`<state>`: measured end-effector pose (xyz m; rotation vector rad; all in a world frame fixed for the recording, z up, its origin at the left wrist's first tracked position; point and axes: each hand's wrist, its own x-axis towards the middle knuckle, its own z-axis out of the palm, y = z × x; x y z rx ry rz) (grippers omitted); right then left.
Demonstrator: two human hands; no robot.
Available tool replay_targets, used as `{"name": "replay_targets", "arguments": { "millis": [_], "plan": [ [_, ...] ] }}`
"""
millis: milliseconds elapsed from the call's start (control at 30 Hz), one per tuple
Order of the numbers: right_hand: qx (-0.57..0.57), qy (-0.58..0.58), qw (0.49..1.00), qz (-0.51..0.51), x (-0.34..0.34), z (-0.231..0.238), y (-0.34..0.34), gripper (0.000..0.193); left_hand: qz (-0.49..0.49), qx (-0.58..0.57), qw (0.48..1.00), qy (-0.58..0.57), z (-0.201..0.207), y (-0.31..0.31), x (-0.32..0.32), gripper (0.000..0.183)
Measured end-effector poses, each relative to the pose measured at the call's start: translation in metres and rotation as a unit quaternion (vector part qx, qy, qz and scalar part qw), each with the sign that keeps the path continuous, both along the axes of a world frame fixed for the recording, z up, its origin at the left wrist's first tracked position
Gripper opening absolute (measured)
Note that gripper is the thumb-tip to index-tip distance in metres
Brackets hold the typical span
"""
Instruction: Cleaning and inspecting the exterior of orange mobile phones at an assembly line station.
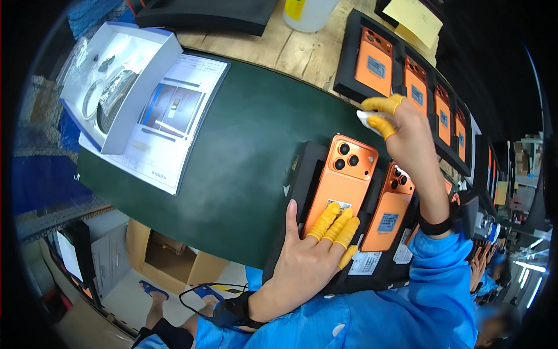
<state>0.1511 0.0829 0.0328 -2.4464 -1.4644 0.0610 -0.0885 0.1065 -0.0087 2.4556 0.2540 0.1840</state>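
Note:
My left hand [308, 262], with yellow finger cots on several fingers, lies over the lower back of an orange smartphone [347, 181]. Its fingers are stretched out on the phone beside a small label, and the thumb sticks out bare past the left edge. The phone rests at a black foam tray [311, 166], camera side up; my hand hides its lower end. To its right, a second orange smartphone [388, 212] bears a grey label. My right hand [410, 134], raised beyond the phones, pinches a small white wad [364, 118] between yellow-capped fingertips.
Another black tray [349, 75] with several orange phones stands at the far right. A white box [139, 104] holding rings and small parts sits on printed sheets [174, 157] at the left of the green mat [250, 145]. Below is an open carton [165, 256].

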Motion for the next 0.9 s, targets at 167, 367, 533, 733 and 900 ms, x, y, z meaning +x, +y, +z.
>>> {"name": "replay_targets", "arguments": {
  "millis": [167,367,533,733,900],
  "plan": [
    [0.186,0.12,0.975,0.017,-0.021,-0.006,-0.006,0.022,0.014,0.004,0.999,-0.034,-0.006,0.0,0.005,0.041],
    [0.13,0.018,0.986,0.105,-0.038,-0.021,-0.004,0.022,0.011,0.011,1.0,-0.022,-0.006,0.0,0.005,0.041],
    [0.132,-0.016,0.991,0.027,-0.041,-0.023,-0.024,0.019,0.017,0.01,1.0,-0.023,-0.004,-0.001,0.007,0.04],
    [0.096,-0.093,0.99,-0.042,-0.061,-0.024,-0.047,0.018,0.027,0.008,0.999,-0.028,-0.004,0.0,0.008,0.039],
    [0.143,-0.036,0.988,0.055,-0.073,-0.017,-0.042,0.026,0.029,0.005,0.999,-0.037,-0.005,-0.002,0.007,0.038]
  ]
}}
